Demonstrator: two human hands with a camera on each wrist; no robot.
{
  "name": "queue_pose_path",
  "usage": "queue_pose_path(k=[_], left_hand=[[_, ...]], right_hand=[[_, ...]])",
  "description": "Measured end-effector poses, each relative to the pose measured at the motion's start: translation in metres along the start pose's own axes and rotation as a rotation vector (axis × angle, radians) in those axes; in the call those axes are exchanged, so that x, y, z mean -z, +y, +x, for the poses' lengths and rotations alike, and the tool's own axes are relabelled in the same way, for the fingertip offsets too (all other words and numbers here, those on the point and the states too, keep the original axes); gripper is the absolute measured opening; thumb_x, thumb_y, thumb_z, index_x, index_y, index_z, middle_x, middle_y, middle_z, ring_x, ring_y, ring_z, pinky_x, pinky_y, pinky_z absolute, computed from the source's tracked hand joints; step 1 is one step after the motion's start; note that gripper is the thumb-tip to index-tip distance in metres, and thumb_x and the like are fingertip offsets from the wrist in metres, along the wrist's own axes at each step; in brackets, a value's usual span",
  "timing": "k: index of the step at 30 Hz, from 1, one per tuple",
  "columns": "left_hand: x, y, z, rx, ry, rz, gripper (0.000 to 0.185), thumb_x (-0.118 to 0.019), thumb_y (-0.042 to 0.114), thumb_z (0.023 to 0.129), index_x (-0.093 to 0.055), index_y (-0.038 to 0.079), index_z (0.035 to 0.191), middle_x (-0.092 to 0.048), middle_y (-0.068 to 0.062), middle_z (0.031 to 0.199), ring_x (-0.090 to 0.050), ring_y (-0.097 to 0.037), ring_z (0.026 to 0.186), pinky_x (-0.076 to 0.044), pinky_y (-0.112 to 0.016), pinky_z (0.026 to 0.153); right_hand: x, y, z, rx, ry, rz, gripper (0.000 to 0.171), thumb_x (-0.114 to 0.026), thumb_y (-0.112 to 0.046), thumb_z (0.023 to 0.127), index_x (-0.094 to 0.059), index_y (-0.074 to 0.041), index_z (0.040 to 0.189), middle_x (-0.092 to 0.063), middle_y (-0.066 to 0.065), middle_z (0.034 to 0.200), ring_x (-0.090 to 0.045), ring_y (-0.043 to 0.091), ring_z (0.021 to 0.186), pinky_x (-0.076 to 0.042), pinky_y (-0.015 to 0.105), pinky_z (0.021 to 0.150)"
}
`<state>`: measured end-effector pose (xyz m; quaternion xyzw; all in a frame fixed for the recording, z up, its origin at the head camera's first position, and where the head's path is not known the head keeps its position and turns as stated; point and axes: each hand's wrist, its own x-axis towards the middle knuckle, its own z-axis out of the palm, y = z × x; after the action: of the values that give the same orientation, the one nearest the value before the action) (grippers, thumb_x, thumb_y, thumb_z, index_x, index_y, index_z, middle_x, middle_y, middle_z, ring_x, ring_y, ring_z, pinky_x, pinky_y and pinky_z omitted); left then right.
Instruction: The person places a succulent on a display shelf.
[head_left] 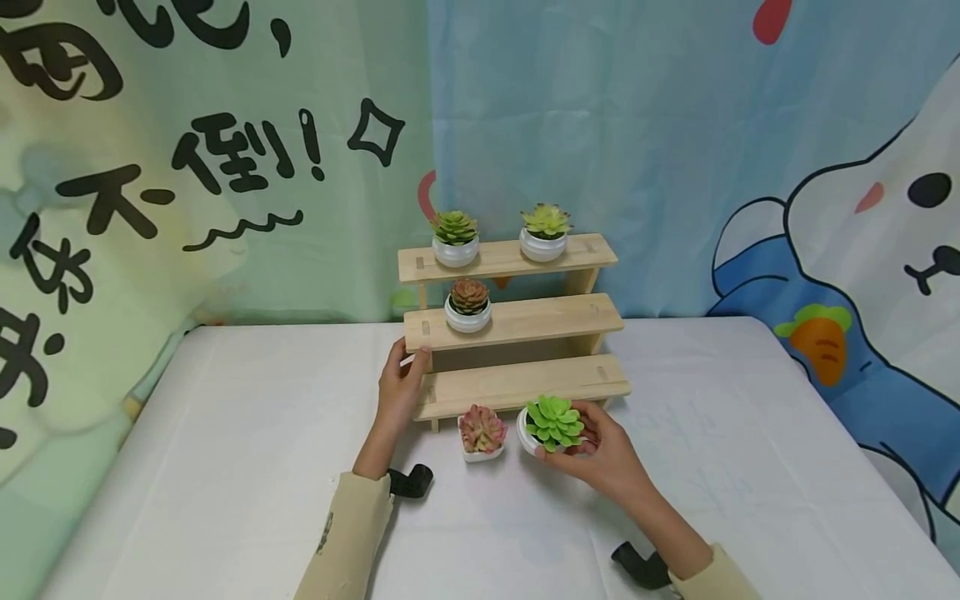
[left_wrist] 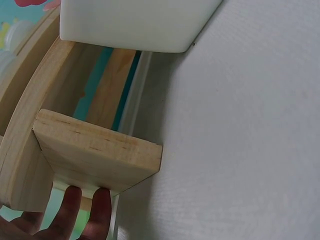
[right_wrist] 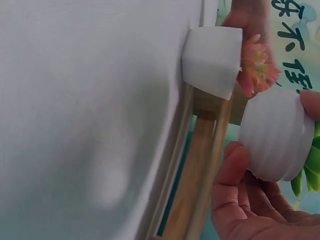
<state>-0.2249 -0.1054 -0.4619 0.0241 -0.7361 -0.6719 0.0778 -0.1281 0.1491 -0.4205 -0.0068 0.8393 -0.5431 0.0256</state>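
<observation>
My right hand (head_left: 611,462) holds a bright green potted succulent (head_left: 555,423) by its round white pot, in front of the bottom tier. The right wrist view shows the ridged pot (right_wrist: 277,135) tilted between thumb and fingers. With my left hand (head_left: 396,392) I grip the left end of a three-tier wooden stand (head_left: 525,380). In the left wrist view, fingertips (left_wrist: 102,195) touch the wood at its lower end. A pink succulent (head_left: 482,428) in a square white pot stands before the stand, left of the green one.
Two green succulents, one left (head_left: 455,239) and one right (head_left: 544,233), sit on the top tier. A reddish-brown succulent (head_left: 468,305) is on the middle tier's left. White cloth covers the table (head_left: 247,467); a printed curtain (head_left: 600,125) hangs behind.
</observation>
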Motion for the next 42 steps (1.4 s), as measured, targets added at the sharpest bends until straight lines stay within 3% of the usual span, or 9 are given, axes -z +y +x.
queue_pose_path(k=[5, 14, 20, 35, 38, 42], left_hand=[[0.0, 0.0, 0.0, -0.005, 0.0, 0.013, 0.046, -0.052, 0.031, 0.1, -0.049, 0.007, 0.139, -0.052, -0.021, 0.134, -0.056, -0.04, 0.12, -0.045, -0.053, 0.097], [-0.001, -0.001, 0.001, 0.002, 0.003, 0.008, 0.045, -0.053, 0.032, 0.1, -0.051, 0.008, 0.138, -0.053, -0.02, 0.133, -0.056, -0.039, 0.12, -0.044, -0.053, 0.098], [0.0, 0.0, 0.001, -0.001, 0.009, 0.017, 0.045, -0.053, 0.032, 0.099, -0.05, 0.008, 0.138, -0.053, -0.02, 0.133, -0.056, -0.039, 0.119, -0.045, -0.052, 0.097], [-0.001, -0.001, 0.001, 0.004, 0.004, 0.007, 0.044, -0.053, 0.031, 0.1, -0.051, 0.008, 0.137, -0.054, -0.02, 0.133, -0.056, -0.04, 0.12, -0.045, -0.053, 0.097], [-0.001, -0.002, 0.001, 0.006, 0.002, 0.008, 0.044, -0.053, 0.031, 0.099, -0.051, 0.009, 0.137, -0.054, -0.019, 0.132, -0.057, -0.039, 0.119, -0.046, -0.052, 0.096], [-0.001, -0.001, 0.003, 0.0, 0.006, 0.011, 0.044, -0.053, 0.032, 0.099, -0.052, 0.008, 0.137, -0.054, -0.018, 0.132, -0.057, -0.038, 0.119, -0.046, -0.052, 0.096]], right_hand=[[0.004, -0.004, -0.001, 0.047, 0.019, 0.04, 0.063, -0.081, -0.004, 0.076, -0.049, 0.007, 0.129, -0.06, 0.019, 0.115, -0.057, 0.003, 0.086, -0.051, 0.019, 0.072], [0.016, -0.015, 0.006, 0.061, 0.052, -0.003, 0.067, -0.08, -0.008, 0.079, -0.044, 0.006, 0.134, -0.057, 0.022, 0.125, -0.056, 0.001, 0.094, -0.05, 0.016, 0.077], [0.025, -0.022, 0.014, 0.131, 0.084, 0.026, 0.063, -0.077, -0.002, 0.08, -0.045, 0.007, 0.133, -0.056, 0.023, 0.124, -0.055, -0.004, 0.092, -0.05, 0.013, 0.075], [0.042, -0.044, 0.055, 0.131, 0.151, 0.021, 0.065, -0.074, -0.008, 0.085, -0.04, 0.008, 0.137, -0.054, 0.023, 0.129, -0.053, -0.011, 0.09, -0.047, 0.008, 0.076], [0.044, -0.047, 0.062, 0.124, 0.149, 0.019, 0.067, -0.074, -0.01, 0.085, -0.038, 0.008, 0.139, -0.054, 0.024, 0.132, -0.055, -0.007, 0.094, -0.047, 0.008, 0.077], [0.044, -0.049, 0.074, 0.105, 0.148, -0.013, 0.075, -0.074, -0.016, 0.086, -0.034, 0.006, 0.145, -0.051, 0.024, 0.137, -0.055, 0.009, 0.107, -0.045, 0.007, 0.077]])
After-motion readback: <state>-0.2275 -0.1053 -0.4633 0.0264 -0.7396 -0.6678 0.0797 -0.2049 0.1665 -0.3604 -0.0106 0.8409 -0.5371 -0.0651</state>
